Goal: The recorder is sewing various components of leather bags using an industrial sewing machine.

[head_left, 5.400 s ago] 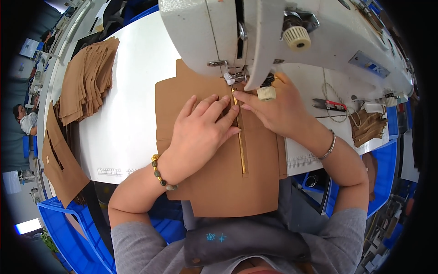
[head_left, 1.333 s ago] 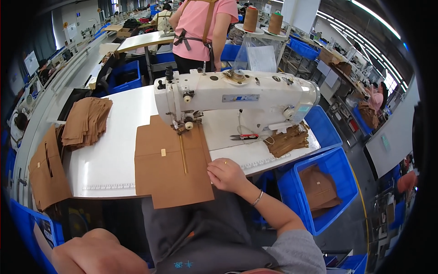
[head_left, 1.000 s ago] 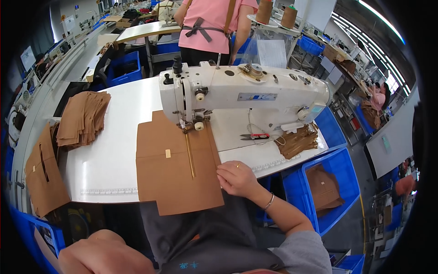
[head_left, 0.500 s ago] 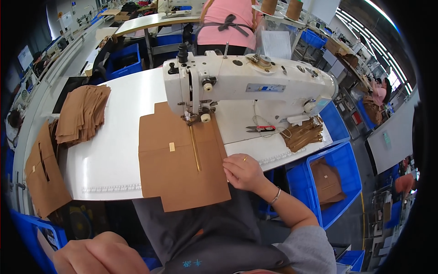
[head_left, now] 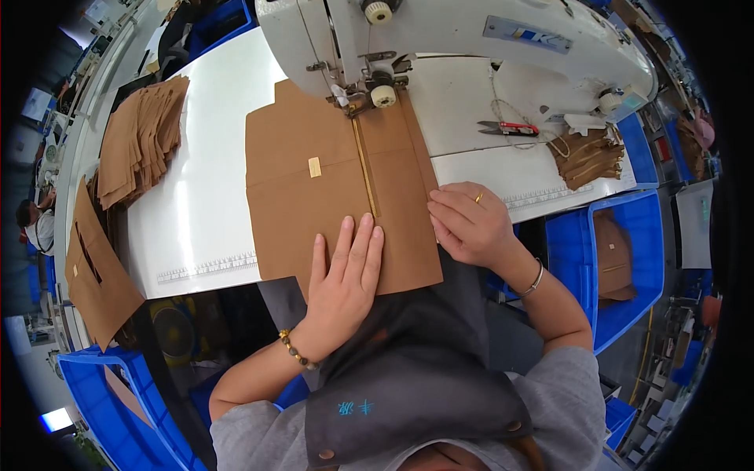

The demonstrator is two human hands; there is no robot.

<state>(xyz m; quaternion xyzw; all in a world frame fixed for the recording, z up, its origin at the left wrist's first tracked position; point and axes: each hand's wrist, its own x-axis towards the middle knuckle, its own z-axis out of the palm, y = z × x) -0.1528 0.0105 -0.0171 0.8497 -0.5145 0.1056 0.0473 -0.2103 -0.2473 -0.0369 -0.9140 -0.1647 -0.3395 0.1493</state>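
My left hand (head_left: 340,286) lies open, fingers flat on the lower part of a brown fabric panel (head_left: 287,212), just below a gold zipper (head_left: 363,165). My right hand (head_left: 471,224) pinches the panel's right edge. The panel carries a small pale label (head_left: 314,167) left of the zipper. Its far end lies beneath the presser area of a white sewing machine (head_left: 526,35), where the zipper's top is partly hidden.
A stack of brown pieces (head_left: 141,137) and a slotted panel (head_left: 102,282) lie left. Red-handled snips (head_left: 506,128), cord and a zipper bundle (head_left: 589,157) are right. Blue bins (head_left: 640,267) flank the white table (head_left: 196,235). A person (head_left: 35,224) is at far left.
My left hand has risen from the lower left onto the panel. My right hand still pinches the edge. The view has tilted down, so the machine shows higher in frame.
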